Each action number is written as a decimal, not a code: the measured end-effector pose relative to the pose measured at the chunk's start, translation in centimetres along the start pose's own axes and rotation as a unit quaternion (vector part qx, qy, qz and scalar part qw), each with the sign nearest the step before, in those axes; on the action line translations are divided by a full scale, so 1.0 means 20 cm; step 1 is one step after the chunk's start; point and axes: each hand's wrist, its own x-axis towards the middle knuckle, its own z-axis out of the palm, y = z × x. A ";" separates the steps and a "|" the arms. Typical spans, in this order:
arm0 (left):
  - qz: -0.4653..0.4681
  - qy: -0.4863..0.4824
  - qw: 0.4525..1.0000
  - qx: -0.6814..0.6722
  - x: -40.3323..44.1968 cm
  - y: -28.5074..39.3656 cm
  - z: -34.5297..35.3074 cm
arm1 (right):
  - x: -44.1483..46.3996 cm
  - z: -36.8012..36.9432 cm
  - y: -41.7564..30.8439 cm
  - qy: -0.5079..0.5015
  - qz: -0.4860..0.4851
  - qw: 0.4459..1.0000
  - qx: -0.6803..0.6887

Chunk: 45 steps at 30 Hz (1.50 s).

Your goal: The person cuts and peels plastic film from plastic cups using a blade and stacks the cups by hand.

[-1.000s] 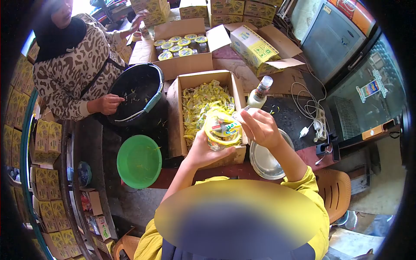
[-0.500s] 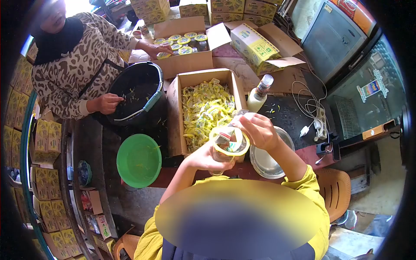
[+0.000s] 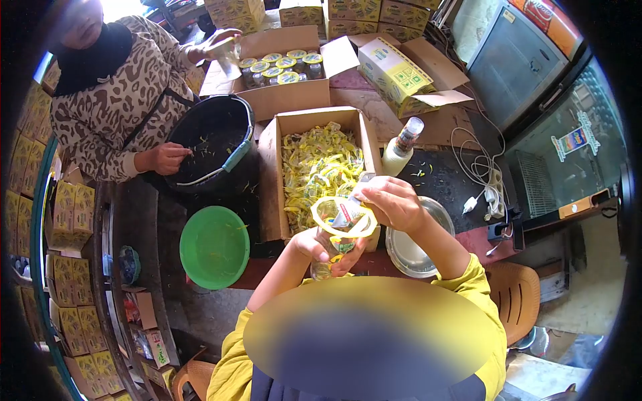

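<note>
My left hand (image 3: 321, 246) is wrapped round a clear plastic cup (image 3: 342, 227) with a yellow rim, its mouth tilted up. Fingers of my right hand (image 3: 394, 202) pinch a small whitish piece of film or label (image 3: 348, 212) at the cup's rim. Just beyond the cup stands an open cardboard box (image 3: 267, 180) filled with yellow-printed plastic pieces (image 3: 321, 160). Behind my right hand is a whitish bottle (image 3: 396, 158) with a second, clear-capped container against its top.
A green basin (image 3: 214, 247) and a black bucket (image 3: 207, 140) lie left, a clear tub (image 3: 414, 257) right. Across the table, a co-worker (image 3: 134, 73) holds a clear cup (image 3: 226, 57) beside a carton of lidded cups (image 3: 284, 100). A white cable (image 3: 461, 150) lies right.
The cup has tilted and moved slightly left, with my left hand lower round it. The film is now pulled up at its rim. The co-worker's hand has lifted a cup away from the carton.
</note>
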 end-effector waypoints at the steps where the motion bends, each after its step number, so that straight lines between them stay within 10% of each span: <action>1: -0.009 0.000 1.000 -0.026 -0.01 0.00 0.00 | 0.00 0.00 0.00 -0.003 0.002 1.000 -0.006; 45: -0.060 -0.270 0.914 -0.297 0.12 -0.14 -0.08 | 0.02 0.04 -0.03 -0.008 -0.039 0.999 0.023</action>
